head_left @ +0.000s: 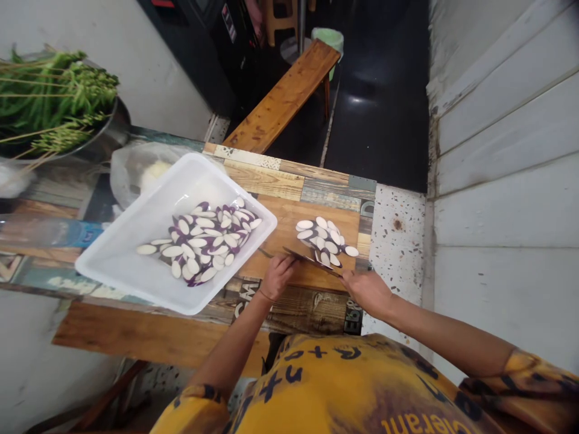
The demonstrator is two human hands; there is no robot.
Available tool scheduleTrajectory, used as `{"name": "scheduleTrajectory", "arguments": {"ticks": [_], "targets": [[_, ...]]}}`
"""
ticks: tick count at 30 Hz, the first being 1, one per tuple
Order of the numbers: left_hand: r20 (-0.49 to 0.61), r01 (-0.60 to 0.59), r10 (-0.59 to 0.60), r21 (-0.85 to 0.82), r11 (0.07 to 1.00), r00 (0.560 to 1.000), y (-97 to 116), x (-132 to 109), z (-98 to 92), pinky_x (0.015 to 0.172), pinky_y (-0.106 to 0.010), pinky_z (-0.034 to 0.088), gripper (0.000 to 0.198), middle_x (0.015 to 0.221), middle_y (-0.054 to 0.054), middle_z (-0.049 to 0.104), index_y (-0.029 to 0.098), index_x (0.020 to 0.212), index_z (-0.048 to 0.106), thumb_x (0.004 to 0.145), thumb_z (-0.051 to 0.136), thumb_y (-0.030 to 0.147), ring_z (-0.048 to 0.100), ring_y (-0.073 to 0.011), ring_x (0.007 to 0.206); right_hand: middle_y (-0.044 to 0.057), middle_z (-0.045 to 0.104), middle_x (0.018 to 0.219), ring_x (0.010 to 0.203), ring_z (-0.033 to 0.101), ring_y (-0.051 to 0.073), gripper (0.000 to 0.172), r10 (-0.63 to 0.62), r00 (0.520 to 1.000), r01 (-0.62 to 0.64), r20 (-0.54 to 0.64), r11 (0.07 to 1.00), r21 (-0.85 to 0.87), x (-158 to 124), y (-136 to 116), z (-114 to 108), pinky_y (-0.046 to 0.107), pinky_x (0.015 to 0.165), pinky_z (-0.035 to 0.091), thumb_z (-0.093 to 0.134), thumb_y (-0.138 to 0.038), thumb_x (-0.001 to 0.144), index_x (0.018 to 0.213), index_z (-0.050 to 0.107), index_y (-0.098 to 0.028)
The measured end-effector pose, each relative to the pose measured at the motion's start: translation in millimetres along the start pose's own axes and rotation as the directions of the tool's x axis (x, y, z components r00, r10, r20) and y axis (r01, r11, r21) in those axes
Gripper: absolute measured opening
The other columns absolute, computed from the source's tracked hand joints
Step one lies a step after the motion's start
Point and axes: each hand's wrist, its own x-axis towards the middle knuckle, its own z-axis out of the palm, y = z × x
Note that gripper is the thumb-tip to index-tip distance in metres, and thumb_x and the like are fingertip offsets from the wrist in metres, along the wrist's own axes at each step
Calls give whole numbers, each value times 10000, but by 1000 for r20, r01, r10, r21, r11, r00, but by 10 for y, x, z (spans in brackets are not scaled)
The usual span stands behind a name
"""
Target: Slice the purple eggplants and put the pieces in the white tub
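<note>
My right hand (367,293) is closed round the handle of a knife (312,260), whose blade points left over the wooden cutting board (275,211). At the blade's left end my left hand (279,276) has its fingers bent together; what they hold, if anything, is hidden. Beyond the blade lies a pile of white oval slices with purple skin (322,235), a few of them close against the knife. Left of the board, a white plastic tray (181,172) holds many more such slices (205,241).
A metal bowl (111,135) of skewered greens (49,102) stands at the far left. Near it are a plastic bag (131,172) and a clear bottle (45,232). A wooden bench (284,96) and green bin (329,39) stand beyond the table; a white wall (506,181) is at right.
</note>
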Motion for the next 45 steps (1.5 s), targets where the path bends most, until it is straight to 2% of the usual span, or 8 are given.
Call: {"name": "scheduleTrajectory", "arguments": {"ticks": [6,11,16,20,27,34,39,45], "targets": [[-8,-61,61,-44,997,998,-36,-50,53,929,-421,390,371,1144,-118,588,173,1264,505,928,350,200,434,-234,1145,117,657,695,686,650,224,348,-44,997,48,68,998,-47,-21,51,-47,260,540,406,267,-303,949,956,553,-106],[-12,-56,55,-72,996,998,-26,-13,49,915,-427,415,370,1143,-127,584,166,1266,495,924,354,178,450,-235,1127,145,679,857,775,657,235,369,11,999,-13,40,999,41,284,-119,75,275,595,444,262,-317,952,1031,550,-100],[-13,2,-4,-104,995,1000,-39,-23,-44,938,-424,426,402,1184,-129,559,177,1308,449,911,394,147,455,-219,1147,135,680,892,794,657,221,368,84,996,-82,-2,985,153,445,-154,172,272,639,457,276,-346,954,1011,554,-112],[-68,112,-118,-97,989,991,-44,-93,-87,942,-411,435,444,1197,-137,544,180,1332,423,890,447,136,472,-206,1145,131,681,867,783,657,216,348,85,996,-83,-3,985,150,386,-80,155,258,632,450,286,-338,953,975,551,-114],[-3,106,-106,-47,993,994,9,-116,-138,962,-444,417,401,1215,-131,545,199,1301,475,915,370,180,447,-228,1174,126,677,884,778,658,206,333,57,998,-58,12,994,91,291,-32,82,248,610,434,270,-333,958,990,532,-129],[-3,2,-2,-109,994,1000,-23,-22,35,947,-440,424,405,1190,-152,543,162,1308,456,925,331,204,431,-231,1175,117,660,817,694,641,205,367,15,1000,-15,-13,1000,-8,72,-18,59,256,553,404,217,-311,962,1045,520,-123],[16,-21,23,-125,992,1000,-36,34,42,931,-438,431,382,1169,-156,542,142,1274,481,921,349,208,426,-235,1153,106,646,752,685,631,201,340,1,1000,-1,-16,1000,-12,-80,41,50,250,525,356,244,-284,958,938,537,-113],[12,-12,14,-112,994,1000,1,84,0,925,-412,442,341,1143,-136,562,160,1218,529,911,380,168,444,-218,1135,117,647,759,700,630,174,333,3,1000,-3,7,1000,0,-134,60,3,235,548,363,257,-297,962,911,529,-112]]}}
